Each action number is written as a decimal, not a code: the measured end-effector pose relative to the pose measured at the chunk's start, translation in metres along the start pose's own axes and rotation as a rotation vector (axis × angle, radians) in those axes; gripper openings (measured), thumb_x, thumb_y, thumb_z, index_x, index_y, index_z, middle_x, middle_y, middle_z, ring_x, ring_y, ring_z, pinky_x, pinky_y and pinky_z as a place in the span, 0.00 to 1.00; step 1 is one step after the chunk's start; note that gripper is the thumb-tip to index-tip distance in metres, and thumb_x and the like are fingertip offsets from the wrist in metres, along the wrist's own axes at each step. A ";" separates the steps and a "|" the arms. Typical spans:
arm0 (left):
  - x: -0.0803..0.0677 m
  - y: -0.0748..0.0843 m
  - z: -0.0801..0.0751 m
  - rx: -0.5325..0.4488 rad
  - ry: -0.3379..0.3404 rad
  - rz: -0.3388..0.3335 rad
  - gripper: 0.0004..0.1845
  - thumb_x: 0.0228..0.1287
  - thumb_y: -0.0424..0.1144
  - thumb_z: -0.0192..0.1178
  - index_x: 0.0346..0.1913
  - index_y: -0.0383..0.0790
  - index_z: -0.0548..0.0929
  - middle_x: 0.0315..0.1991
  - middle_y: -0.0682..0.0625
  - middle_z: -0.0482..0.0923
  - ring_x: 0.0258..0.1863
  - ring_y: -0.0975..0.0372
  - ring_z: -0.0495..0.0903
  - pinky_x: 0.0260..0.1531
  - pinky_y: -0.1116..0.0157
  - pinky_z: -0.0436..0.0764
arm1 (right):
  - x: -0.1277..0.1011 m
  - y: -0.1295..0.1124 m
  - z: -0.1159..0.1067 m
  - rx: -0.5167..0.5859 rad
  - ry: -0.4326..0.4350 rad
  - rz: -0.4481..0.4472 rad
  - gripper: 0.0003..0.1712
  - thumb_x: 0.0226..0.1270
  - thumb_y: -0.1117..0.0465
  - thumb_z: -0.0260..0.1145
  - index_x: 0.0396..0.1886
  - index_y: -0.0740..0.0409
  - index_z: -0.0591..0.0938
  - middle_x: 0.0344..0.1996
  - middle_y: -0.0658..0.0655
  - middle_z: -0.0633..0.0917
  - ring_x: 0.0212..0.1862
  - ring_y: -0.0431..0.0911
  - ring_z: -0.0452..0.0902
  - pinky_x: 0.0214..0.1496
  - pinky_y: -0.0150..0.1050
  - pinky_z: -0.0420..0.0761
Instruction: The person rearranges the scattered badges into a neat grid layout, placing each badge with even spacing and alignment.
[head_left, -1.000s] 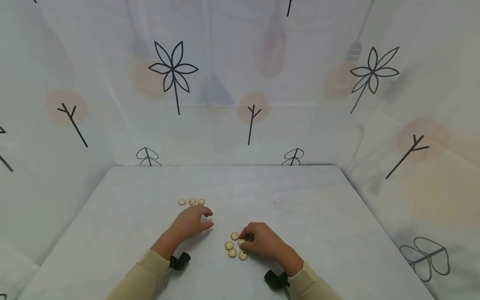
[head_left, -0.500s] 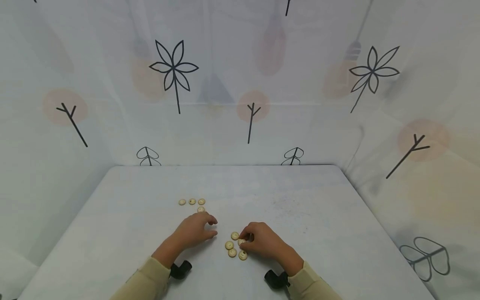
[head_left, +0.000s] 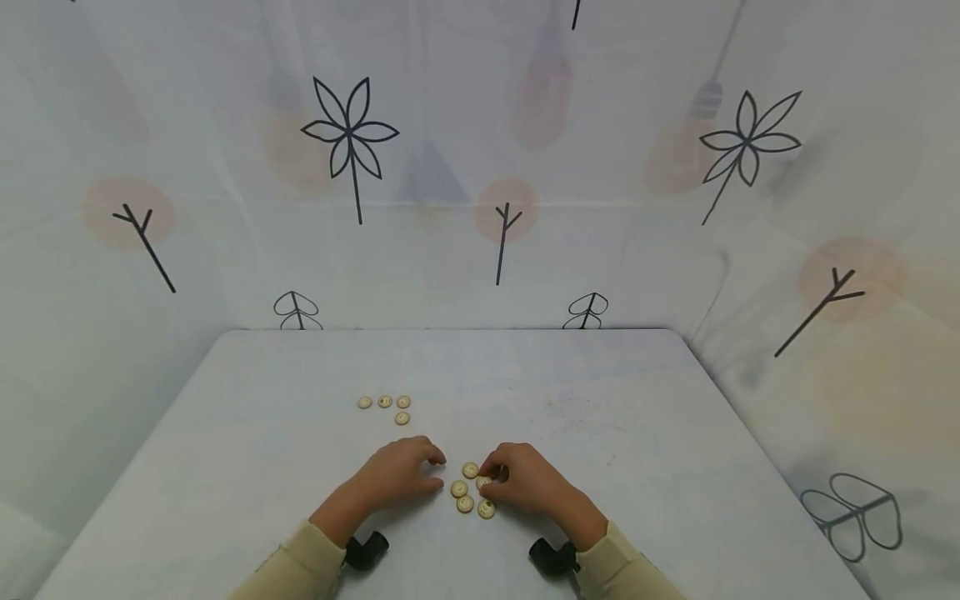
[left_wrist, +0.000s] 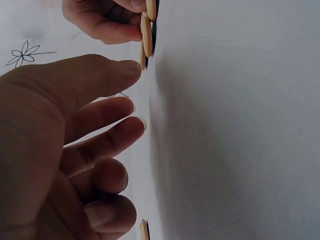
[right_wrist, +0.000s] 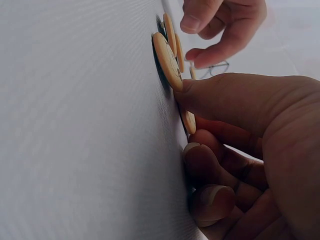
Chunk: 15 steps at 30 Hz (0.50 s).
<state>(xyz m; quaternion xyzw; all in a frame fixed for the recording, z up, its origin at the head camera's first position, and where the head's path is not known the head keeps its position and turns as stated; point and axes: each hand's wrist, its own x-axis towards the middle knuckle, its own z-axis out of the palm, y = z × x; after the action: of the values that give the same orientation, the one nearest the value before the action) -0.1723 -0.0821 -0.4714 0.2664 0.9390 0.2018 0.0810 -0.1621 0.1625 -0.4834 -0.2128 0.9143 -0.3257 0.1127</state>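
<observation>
Several small cream buttons [head_left: 459, 489] lie in a cluster on the white table [head_left: 615, 433] between my hands. My right hand [head_left: 489, 477] is curled over the cluster's right side. Its thumb and a finger pinch one button [right_wrist: 188, 121], and the thumb tip also touches a second button [right_wrist: 167, 60]. My left hand [head_left: 441, 471] hovers just left of the cluster with loosely bent fingers [left_wrist: 120, 127] and holds nothing. Farther back left, three buttons [head_left: 385, 402] form a row, with one more button [head_left: 402, 418] just below its right end.
Printed white cloth [head_left: 495, 167] hangs behind and beside the table. Black wrist mounts [head_left: 365, 550] [head_left: 551, 557] sit at my cuffs. The table's far edge [head_left: 450, 331] meets the cloth.
My left hand has drawn back from the far row toward the cluster, leaving a fourth button under that row. My right hand has stayed on the cluster.
</observation>
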 end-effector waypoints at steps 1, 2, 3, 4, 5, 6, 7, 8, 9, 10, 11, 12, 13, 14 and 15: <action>0.000 0.001 0.000 0.002 -0.006 0.011 0.15 0.58 0.48 0.67 0.46 0.48 0.85 0.42 0.58 0.82 0.45 0.62 0.81 0.49 0.58 0.79 | 0.000 0.000 -0.001 0.002 -0.001 -0.001 0.09 0.57 0.53 0.72 0.38 0.47 0.87 0.30 0.40 0.81 0.31 0.34 0.72 0.34 0.31 0.73; -0.001 0.002 0.000 0.001 -0.012 0.020 0.15 0.58 0.48 0.67 0.46 0.48 0.85 0.43 0.58 0.82 0.46 0.62 0.81 0.50 0.58 0.79 | 0.000 -0.001 -0.001 0.003 -0.004 -0.001 0.09 0.57 0.53 0.72 0.38 0.47 0.87 0.30 0.40 0.81 0.31 0.34 0.72 0.33 0.31 0.73; -0.001 0.003 0.000 -0.004 -0.019 0.027 0.14 0.58 0.48 0.67 0.46 0.48 0.85 0.43 0.58 0.82 0.46 0.62 0.80 0.50 0.58 0.79 | -0.001 -0.001 -0.001 0.005 -0.005 -0.003 0.09 0.58 0.53 0.72 0.38 0.47 0.87 0.30 0.40 0.81 0.31 0.34 0.73 0.33 0.31 0.74; -0.002 0.004 -0.001 -0.005 -0.026 0.033 0.14 0.58 0.48 0.67 0.46 0.49 0.85 0.43 0.58 0.81 0.46 0.62 0.80 0.50 0.58 0.79 | -0.001 -0.001 -0.002 0.008 -0.007 -0.002 0.09 0.58 0.53 0.72 0.38 0.47 0.87 0.30 0.41 0.81 0.31 0.34 0.73 0.33 0.31 0.73; -0.002 0.005 -0.001 -0.006 -0.031 0.039 0.14 0.58 0.48 0.67 0.46 0.49 0.85 0.43 0.58 0.81 0.46 0.62 0.80 0.50 0.58 0.79 | -0.001 -0.002 -0.003 0.011 -0.009 -0.002 0.09 0.58 0.53 0.72 0.38 0.48 0.87 0.30 0.41 0.81 0.31 0.34 0.72 0.33 0.31 0.73; -0.002 0.007 -0.002 -0.008 -0.036 0.044 0.13 0.58 0.48 0.67 0.46 0.49 0.85 0.43 0.58 0.81 0.45 0.63 0.80 0.50 0.58 0.79 | -0.002 -0.002 -0.003 0.014 -0.011 0.000 0.09 0.58 0.53 0.72 0.39 0.48 0.87 0.31 0.41 0.81 0.31 0.34 0.72 0.33 0.31 0.73; -0.002 0.008 -0.002 -0.006 -0.040 0.049 0.13 0.58 0.48 0.67 0.45 0.49 0.85 0.43 0.59 0.81 0.45 0.63 0.80 0.50 0.58 0.79 | -0.002 -0.003 -0.004 0.017 -0.013 0.000 0.09 0.58 0.54 0.72 0.39 0.48 0.87 0.31 0.41 0.81 0.31 0.34 0.72 0.33 0.31 0.73; -0.002 0.009 -0.002 -0.005 -0.046 0.049 0.13 0.58 0.48 0.66 0.45 0.50 0.85 0.42 0.59 0.81 0.44 0.63 0.80 0.50 0.59 0.79 | -0.002 -0.003 -0.004 0.020 -0.014 0.001 0.10 0.58 0.54 0.72 0.39 0.49 0.87 0.31 0.42 0.81 0.31 0.35 0.72 0.33 0.31 0.73; -0.001 0.009 -0.002 -0.002 -0.052 0.049 0.13 0.58 0.48 0.66 0.45 0.50 0.85 0.42 0.60 0.81 0.44 0.64 0.79 0.50 0.59 0.79 | -0.002 -0.004 -0.004 0.021 -0.015 0.001 0.10 0.58 0.54 0.72 0.39 0.49 0.87 0.31 0.42 0.81 0.31 0.35 0.72 0.33 0.31 0.73; -0.001 0.010 -0.002 0.001 -0.057 0.050 0.13 0.59 0.48 0.66 0.45 0.51 0.86 0.42 0.60 0.81 0.44 0.64 0.79 0.50 0.59 0.79 | -0.002 -0.004 -0.005 0.021 -0.016 0.004 0.10 0.58 0.54 0.72 0.39 0.49 0.87 0.31 0.42 0.81 0.31 0.35 0.72 0.33 0.31 0.73; 0.000 0.011 -0.002 0.003 -0.062 0.051 0.12 0.58 0.48 0.66 0.45 0.51 0.86 0.42 0.60 0.80 0.43 0.65 0.79 0.50 0.60 0.79 | -0.002 -0.004 -0.005 0.022 -0.016 0.005 0.10 0.58 0.54 0.72 0.39 0.49 0.87 0.31 0.42 0.81 0.31 0.35 0.72 0.33 0.31 0.73; 0.000 0.011 -0.002 0.003 -0.068 0.052 0.12 0.58 0.49 0.66 0.45 0.51 0.86 0.42 0.60 0.80 0.43 0.65 0.79 0.50 0.60 0.79 | -0.002 -0.004 -0.005 0.024 -0.016 0.007 0.10 0.57 0.54 0.72 0.38 0.49 0.87 0.31 0.42 0.81 0.31 0.35 0.72 0.33 0.31 0.73; 0.001 0.012 -0.002 0.003 -0.075 0.053 0.12 0.58 0.48 0.66 0.45 0.51 0.86 0.42 0.61 0.80 0.43 0.66 0.79 0.50 0.60 0.78 | -0.002 -0.004 -0.005 0.025 -0.016 0.009 0.10 0.57 0.54 0.72 0.38 0.49 0.87 0.31 0.42 0.81 0.31 0.35 0.72 0.33 0.31 0.73; 0.001 0.012 -0.002 0.001 -0.082 0.054 0.12 0.58 0.48 0.66 0.45 0.51 0.86 0.42 0.61 0.80 0.43 0.66 0.79 0.50 0.60 0.78 | -0.002 -0.004 -0.005 0.027 -0.015 0.011 0.10 0.57 0.54 0.73 0.38 0.49 0.87 0.31 0.42 0.81 0.31 0.35 0.72 0.33 0.31 0.73; 0.001 0.013 -0.002 0.002 -0.086 0.060 0.12 0.58 0.48 0.66 0.45 0.51 0.86 0.42 0.61 0.80 0.43 0.66 0.79 0.49 0.60 0.78 | -0.001 -0.004 -0.005 0.029 -0.014 0.012 0.10 0.57 0.54 0.73 0.38 0.48 0.87 0.31 0.42 0.81 0.31 0.35 0.72 0.33 0.31 0.73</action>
<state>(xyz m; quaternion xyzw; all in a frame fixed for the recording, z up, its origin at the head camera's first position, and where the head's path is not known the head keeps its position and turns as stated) -0.1679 -0.0725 -0.4639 0.3028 0.9265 0.1917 0.1151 -0.1614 0.1634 -0.4769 -0.2080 0.9099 -0.3367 0.1242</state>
